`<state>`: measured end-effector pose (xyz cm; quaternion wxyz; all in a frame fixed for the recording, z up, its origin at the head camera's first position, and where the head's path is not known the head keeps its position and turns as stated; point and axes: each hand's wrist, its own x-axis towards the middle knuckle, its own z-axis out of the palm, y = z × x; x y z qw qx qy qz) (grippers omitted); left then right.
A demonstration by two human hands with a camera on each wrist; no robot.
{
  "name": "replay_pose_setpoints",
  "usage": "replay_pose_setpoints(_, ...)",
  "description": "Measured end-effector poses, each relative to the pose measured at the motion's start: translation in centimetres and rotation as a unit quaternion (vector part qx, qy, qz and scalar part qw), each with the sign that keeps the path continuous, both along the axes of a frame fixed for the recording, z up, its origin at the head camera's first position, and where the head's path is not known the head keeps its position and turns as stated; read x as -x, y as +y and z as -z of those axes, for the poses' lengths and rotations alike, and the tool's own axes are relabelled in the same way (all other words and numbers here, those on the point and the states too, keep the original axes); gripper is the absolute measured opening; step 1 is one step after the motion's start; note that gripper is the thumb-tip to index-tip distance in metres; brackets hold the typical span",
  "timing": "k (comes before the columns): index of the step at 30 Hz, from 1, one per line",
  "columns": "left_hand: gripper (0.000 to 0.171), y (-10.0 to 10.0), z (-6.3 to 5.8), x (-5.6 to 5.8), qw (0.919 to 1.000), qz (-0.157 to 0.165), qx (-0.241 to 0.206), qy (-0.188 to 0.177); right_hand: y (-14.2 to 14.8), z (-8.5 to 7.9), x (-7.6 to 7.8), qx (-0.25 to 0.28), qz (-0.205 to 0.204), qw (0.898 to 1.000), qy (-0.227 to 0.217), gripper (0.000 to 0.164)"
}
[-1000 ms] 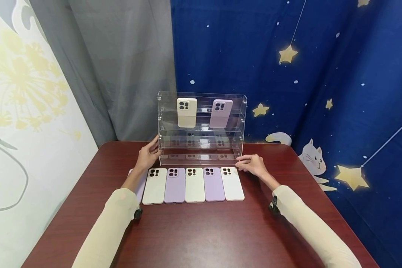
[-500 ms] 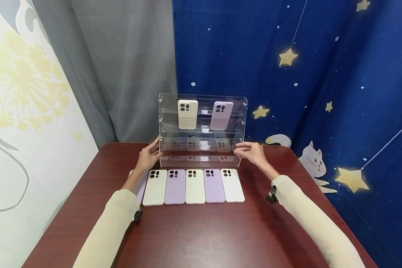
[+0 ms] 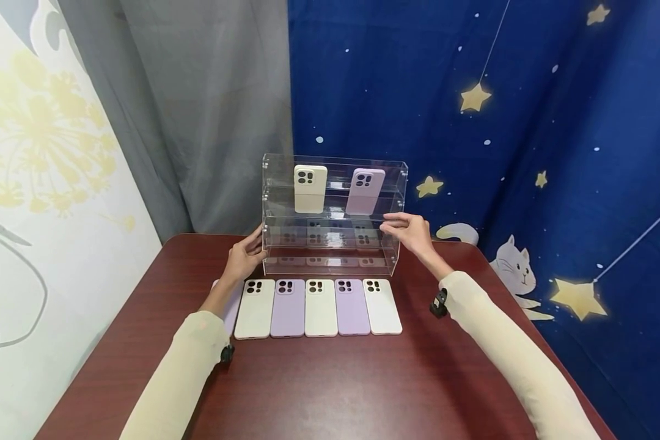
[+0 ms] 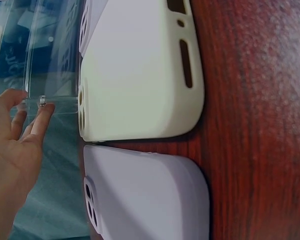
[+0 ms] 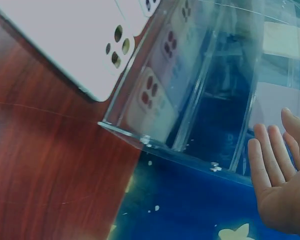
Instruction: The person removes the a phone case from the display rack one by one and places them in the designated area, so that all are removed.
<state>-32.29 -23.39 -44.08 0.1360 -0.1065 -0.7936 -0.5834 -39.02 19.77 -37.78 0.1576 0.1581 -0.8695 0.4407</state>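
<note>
A clear acrylic tiered display rack (image 3: 330,247) stands on the table. My left hand (image 3: 243,258) rests against its left side, fingers fairly straight; in the left wrist view the fingertips (image 4: 46,111) touch the side panel near a small screw. My right hand (image 3: 409,232), holding nothing, is raised at the rack's right side with fingers extended; whether it touches the panel is unclear. Upright in the upper part of the rack are a cream phone case (image 3: 310,189) and a purple phone case (image 3: 365,192).
Several phone cases lie in a row before the rack, alternating purple (image 3: 288,308) and cream or white (image 3: 321,308). My left forearm partly covers the leftmost purple case (image 3: 232,305). Behind the brown table (image 3: 330,385) hang grey and blue curtains (image 3: 352,79).
My right hand has moved up along the rack's right side, from its lower front corner to about mid-height. The left hand stays at the left side. The view has shifted slightly.
</note>
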Motion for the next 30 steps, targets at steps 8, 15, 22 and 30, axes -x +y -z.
replay_pose_setpoints(8, 0.070, -0.4, 1.3, 0.9, 1.0000, -0.005, -0.008, -0.002, -0.7, -1.2, 0.6, 0.016, -0.004, 0.999, 0.031, 0.041)
replay_pose_setpoints(15, 0.073, -1.0, 3.8, 2.8, 0.9997, -0.022, 0.003, 0.005, -1.4, -2.3, 1.5, 0.033, 0.009, 0.998, 0.049, 0.039)
replay_pose_setpoints(22, 0.072, -0.9, 3.6, 2.6, 0.9997, -0.023, 0.001, 0.006, -2.1, -3.5, 2.2, 0.045, 0.028, 0.997, 0.047, 0.040)
replay_pose_setpoints(30, 0.070, -1.0, 3.5, 2.7, 0.9997, -0.017, 0.002, 0.016, -2.9, -5.0, 2.8, 0.086, 0.024, 0.995, 0.034, 0.048)
